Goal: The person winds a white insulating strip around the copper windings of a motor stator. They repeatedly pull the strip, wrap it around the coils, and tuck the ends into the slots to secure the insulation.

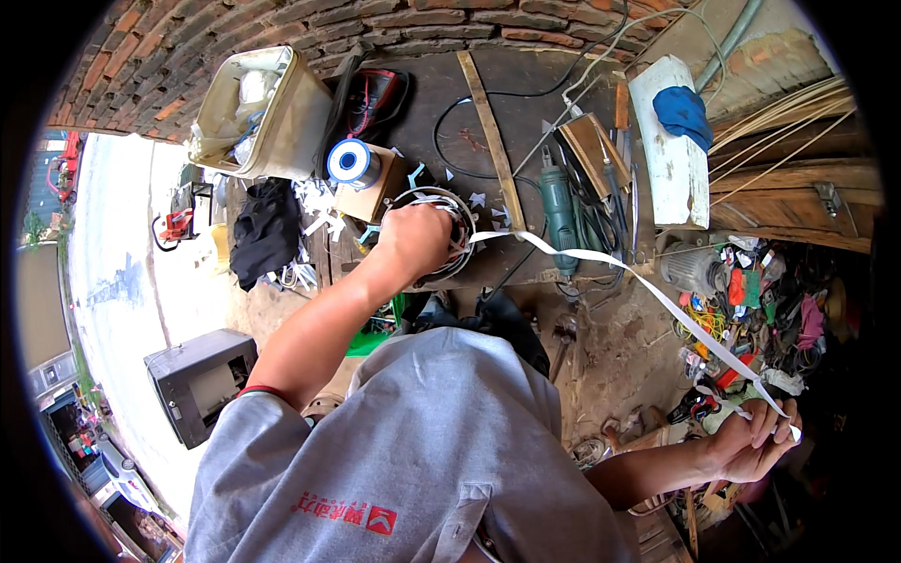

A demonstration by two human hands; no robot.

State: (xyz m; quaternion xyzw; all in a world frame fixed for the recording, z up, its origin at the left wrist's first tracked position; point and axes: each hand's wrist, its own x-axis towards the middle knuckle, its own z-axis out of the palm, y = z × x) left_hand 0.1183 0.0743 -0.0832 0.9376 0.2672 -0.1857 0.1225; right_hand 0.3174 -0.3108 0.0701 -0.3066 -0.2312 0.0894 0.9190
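Observation:
My left hand point(415, 235) is closed over a round metal ring point(434, 274) lined with white material at the table's front edge; its fingertips are hidden inside, so what exactly it holds is unclear. A long white flat tape point(668, 302) runs from the ring across a green handheld power tool point(560, 225) and down to the right. My right hand point(758, 443), out at the lower right, is closed on that tape, a short end sticking out past the fingers. A cardboard box point(368, 192) with a white-and-blue spool point(355, 163) on top stands just behind the ring.
The dark worktable point(479, 141) holds a white bucket point(296, 117), a wooden slat point(491, 131), cables, hand tools and a pale block point(676, 178) with blue cloth. A brick wall is behind. Cluttered scrap point(751, 291) lies at right; a metal cabinet point(197, 380) stands at lower left.

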